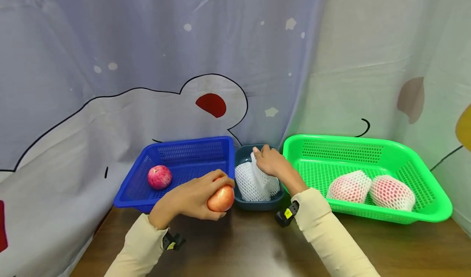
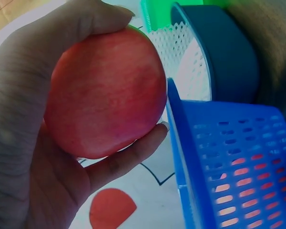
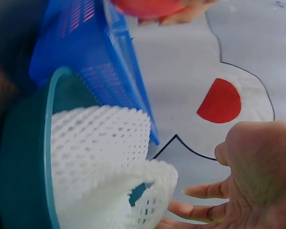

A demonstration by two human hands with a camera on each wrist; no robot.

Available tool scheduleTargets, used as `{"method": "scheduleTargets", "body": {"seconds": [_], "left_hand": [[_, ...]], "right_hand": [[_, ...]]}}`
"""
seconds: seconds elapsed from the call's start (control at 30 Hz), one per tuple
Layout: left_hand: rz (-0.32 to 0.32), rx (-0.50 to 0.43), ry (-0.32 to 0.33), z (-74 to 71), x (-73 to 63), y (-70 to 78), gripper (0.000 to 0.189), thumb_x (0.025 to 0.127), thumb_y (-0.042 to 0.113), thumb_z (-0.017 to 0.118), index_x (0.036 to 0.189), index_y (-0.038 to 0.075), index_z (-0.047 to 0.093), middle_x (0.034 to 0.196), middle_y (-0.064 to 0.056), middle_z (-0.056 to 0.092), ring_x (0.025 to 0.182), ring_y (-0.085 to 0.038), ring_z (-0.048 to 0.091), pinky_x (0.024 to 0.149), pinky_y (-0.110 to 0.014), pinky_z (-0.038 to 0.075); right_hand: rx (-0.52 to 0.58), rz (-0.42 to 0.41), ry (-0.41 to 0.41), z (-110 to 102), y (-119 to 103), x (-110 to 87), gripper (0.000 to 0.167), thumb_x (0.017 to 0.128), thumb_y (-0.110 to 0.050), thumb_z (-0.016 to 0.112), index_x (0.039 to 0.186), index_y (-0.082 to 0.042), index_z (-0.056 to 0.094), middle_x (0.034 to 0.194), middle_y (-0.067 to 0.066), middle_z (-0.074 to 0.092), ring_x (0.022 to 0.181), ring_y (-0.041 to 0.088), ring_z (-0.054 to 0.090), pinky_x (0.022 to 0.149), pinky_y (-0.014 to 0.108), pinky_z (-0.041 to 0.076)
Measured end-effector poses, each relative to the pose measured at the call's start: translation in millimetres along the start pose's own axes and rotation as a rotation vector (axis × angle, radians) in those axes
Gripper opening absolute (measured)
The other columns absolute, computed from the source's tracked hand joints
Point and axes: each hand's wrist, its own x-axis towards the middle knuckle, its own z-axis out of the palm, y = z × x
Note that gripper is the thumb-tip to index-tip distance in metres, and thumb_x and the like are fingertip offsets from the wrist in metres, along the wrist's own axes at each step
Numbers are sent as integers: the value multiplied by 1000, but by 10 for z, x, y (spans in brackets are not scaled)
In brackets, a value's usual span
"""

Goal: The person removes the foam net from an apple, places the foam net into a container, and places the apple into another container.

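My left hand [image 1: 193, 195] grips a red apple [image 1: 222, 198], its thumb and fingers curled around the fruit just in front of the blue basket's right corner. The same apple fills much of the left wrist view. At the small teal basin [image 1: 257, 206], my right hand [image 1: 271, 161] reaches over white foam fruit nets [image 1: 252, 183]. In the right wrist view its fingers [image 3: 205, 212] are extended at the raised end of one net, with the thumb apart from them. Part of that net hides some fingertips.
To the left, the blue basket [image 1: 134, 202] holds another red apple [image 1: 160, 177]. On the right, a green basket [image 1: 430, 217] contains two net-wrapped fruits [image 1: 392, 192]. All three containers stand side by side on a wooden table [image 1: 250, 244], before a patterned curtain [image 1: 154, 56].
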Motion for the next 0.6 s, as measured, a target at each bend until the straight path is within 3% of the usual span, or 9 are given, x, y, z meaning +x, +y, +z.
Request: {"method": "scheduleTargets", "body": {"seconds": [0.3,0.6], "left_hand": [[50,-9,-43,-95,90,-59,60,76,37,81,130,27,55,121,0,51,98,-12,60,79,-23,56],[-9,10,-90,-231,164,-167,64,70,23,84,127,24,55,126,-2,48,112,-17,51,83,-30,56]], "right_hand": [[45,-5,18,136,75,-75,62,108,-44,24,141,5,43,145,26,46,137,42,43,111,58,39],[44,-47,85,78,109,-155,58,107,-44,29,137,2,49,141,26,47,131,41,47,109,57,41]]}}
